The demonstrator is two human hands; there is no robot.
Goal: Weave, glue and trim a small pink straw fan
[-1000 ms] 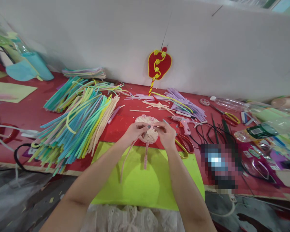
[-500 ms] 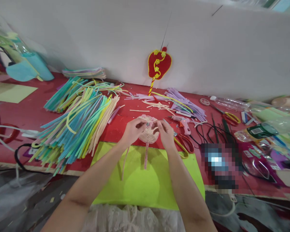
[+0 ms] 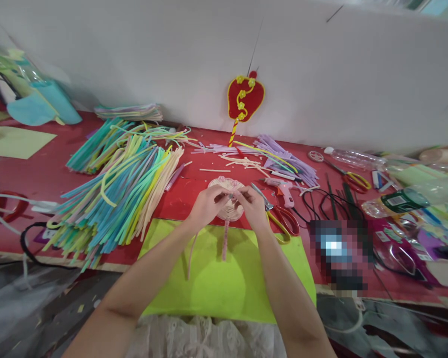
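A pale round woven piece [image 3: 229, 212] lay flat on the red tabletop [image 3: 175, 206] straight ahead of the person, just under both hands, with pink knots [image 3: 221, 180] along its far edge. Its fuzzy pink handle [image 3: 225, 242] gave it its long axis, pointing back toward the person over the lime-green sheet [image 3: 224, 293] and lying about midway between the two wrists, so neither hand was clearly nearer. The left hand [image 3: 207, 203] came in over the disc's left side and the right hand [image 3: 254, 205] over its right, their fingertips nearly meeting above its upper half. Each seemed to be pinching, thumb against forefinger, a small pink piece [image 3: 233, 192] (its exact form was mostly hidden by the fingers). A thin pink strand [image 3: 191, 256] trailed from beneath the left hand onto the sheet, roughly alongside the handle; whether it joined the pinched bit could not be told. Scissors [image 3: 285, 221] lay just beside the right hand, a glue gun [image 3: 284, 192] beyond them. Farther left spread a thick bundle of coloured stems [image 3: 134, 184], and a red fan [image 3: 246, 99] stood at the wall.
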